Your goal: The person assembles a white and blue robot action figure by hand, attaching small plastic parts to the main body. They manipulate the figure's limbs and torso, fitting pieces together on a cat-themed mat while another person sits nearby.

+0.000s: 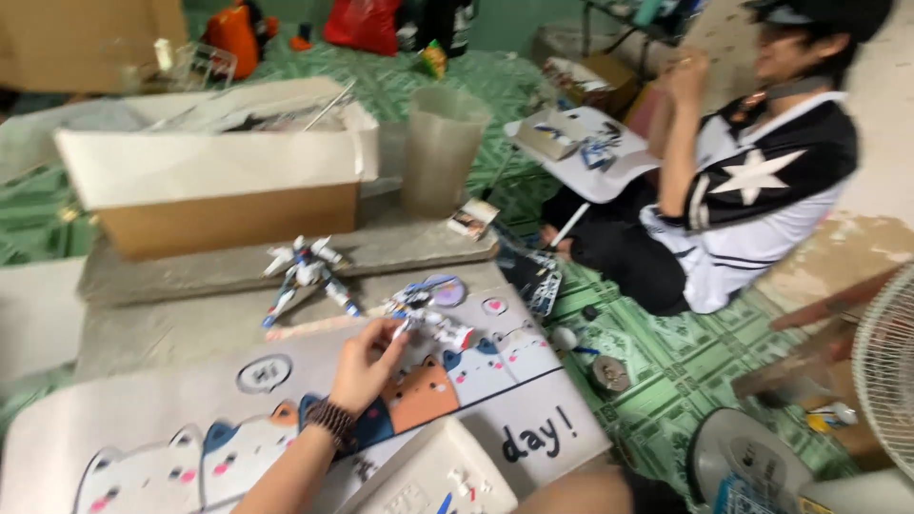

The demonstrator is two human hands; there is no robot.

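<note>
Head view: left hand [365, 366] grip clamped on small white robot figure [433, 326], held just above tabletop [143, 333]; figure's long axis runs roughly left-right, red end pointing right. Right hand out of sight. Second robot figure [307, 274] lies behind, near cardboard box [224, 167]. Another person [752, 181] sits opposite.

A finished white and blue robot model [307, 273] lies on a grey slab [228, 266], behind it an open cardboard box [224, 167] and, to the right, a cloudy plastic jug [440, 148] with a small card [473, 218] near its foot. Across the green patterned floor [666, 352] another person [752, 171] in a black and white star shirt sits beside a small white folding table [586, 157]. A white fan [885, 371] stands at the right edge.
</note>
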